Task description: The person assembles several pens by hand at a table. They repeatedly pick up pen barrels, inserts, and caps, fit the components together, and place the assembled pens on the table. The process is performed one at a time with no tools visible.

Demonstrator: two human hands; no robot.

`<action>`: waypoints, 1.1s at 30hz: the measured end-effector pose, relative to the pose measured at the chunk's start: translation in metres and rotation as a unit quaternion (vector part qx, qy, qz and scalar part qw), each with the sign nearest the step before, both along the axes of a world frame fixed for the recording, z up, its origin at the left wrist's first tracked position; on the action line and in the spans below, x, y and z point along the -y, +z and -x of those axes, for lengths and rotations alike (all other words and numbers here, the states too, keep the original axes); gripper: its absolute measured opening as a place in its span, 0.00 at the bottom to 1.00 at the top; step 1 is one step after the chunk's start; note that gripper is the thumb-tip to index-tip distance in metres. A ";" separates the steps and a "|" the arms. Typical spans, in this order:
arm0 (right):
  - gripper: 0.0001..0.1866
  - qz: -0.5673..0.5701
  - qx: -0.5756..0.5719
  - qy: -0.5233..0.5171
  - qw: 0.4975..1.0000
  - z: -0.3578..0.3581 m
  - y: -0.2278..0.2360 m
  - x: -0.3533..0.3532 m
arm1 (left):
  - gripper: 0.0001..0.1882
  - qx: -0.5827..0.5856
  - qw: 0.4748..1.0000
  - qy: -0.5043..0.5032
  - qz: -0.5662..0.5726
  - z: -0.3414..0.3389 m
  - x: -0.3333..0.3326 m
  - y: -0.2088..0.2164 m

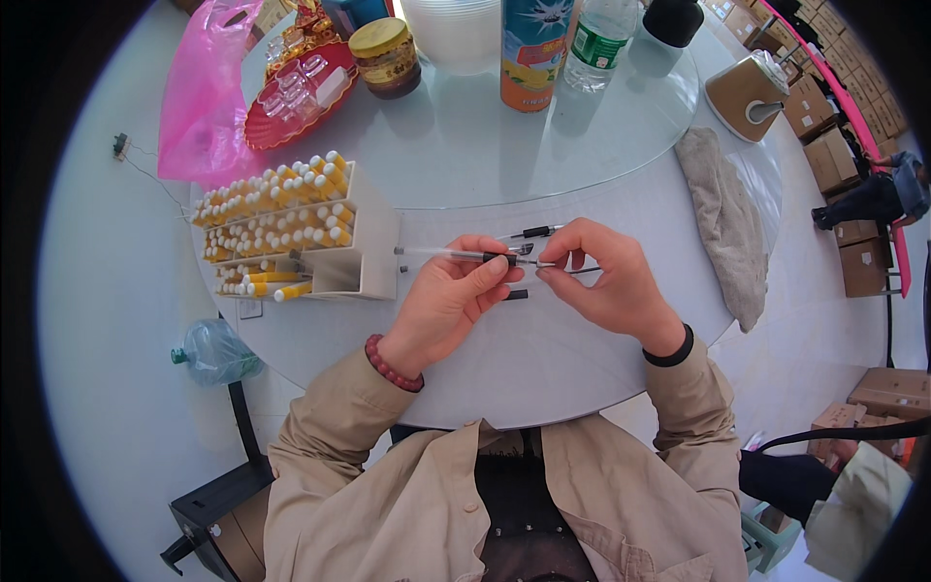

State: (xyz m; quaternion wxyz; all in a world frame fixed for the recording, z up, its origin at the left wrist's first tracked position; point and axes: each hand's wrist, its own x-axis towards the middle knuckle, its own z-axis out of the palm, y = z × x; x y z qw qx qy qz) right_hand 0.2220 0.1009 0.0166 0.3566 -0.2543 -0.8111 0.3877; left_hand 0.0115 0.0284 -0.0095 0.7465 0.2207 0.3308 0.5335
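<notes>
A gel pen with a clear barrel [427, 252] and black grip lies across the fingers of my left hand [448, 303], pinched by its thumb and forefinger and pointing right. My right hand [609, 283] is closed at thumb and forefinger on the pen's small metal tip. A thin dark rod [588, 270] shows beside the right fingers; whether they hold it I cannot tell. Just beyond my hands lies another pen with a black grip [538, 232]. Close to my left fingers, a short black piece [517, 294] lies on the white table [524, 373].
A white rack [373, 242] of yellow, white-ended sticks stands left. Behind are a pink bag [204, 97], red tray [260, 131], jar [386, 60], orange can [531, 58] and water bottle [596, 48]. A grey cloth [722, 223] lies right. Other people are at the right.
</notes>
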 end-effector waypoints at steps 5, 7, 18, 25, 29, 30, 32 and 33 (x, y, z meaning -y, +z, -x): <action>0.11 -0.028 -0.021 -0.009 0.999 0.004 -0.004 0.002 | 0.09 -0.022 1.000 0.010 0.002 -0.001 0.001 0.001; 0.12 -0.048 -0.020 -0.017 0.999 0.006 -0.005 0.003 | 0.09 -0.026 1.000 0.014 0.000 -0.002 0.002 0.001; 0.09 -0.078 -0.005 0.002 0.997 0.006 -0.009 0.003 | 0.11 -0.023 1.000 0.002 -0.015 -0.001 0.003 -0.001; 0.08 -0.083 0.020 0.008 0.996 0.003 -0.004 0.004 | 0.11 -0.024 1.000 0.005 -0.007 -0.002 0.003 -0.001; 0.08 -0.055 0.010 -0.003 0.998 0.006 -0.005 0.007 | 0.11 -0.026 1.000 0.001 -0.010 -0.001 0.003 0.000; 0.08 -0.068 0.026 0.002 0.997 0.006 -0.006 0.006 | 0.11 -0.025 1.000 -0.001 -0.013 -0.001 0.003 0.000; 0.09 -0.095 0.057 0.012 0.994 0.005 -0.007 0.002 | 0.11 -0.026 1.000 0.003 -0.010 -0.002 0.003 0.000; 0.09 -0.113 0.061 0.013 0.992 0.005 -0.007 0.002 | 0.11 -0.027 1.000 0.006 -0.010 -0.001 0.003 0.000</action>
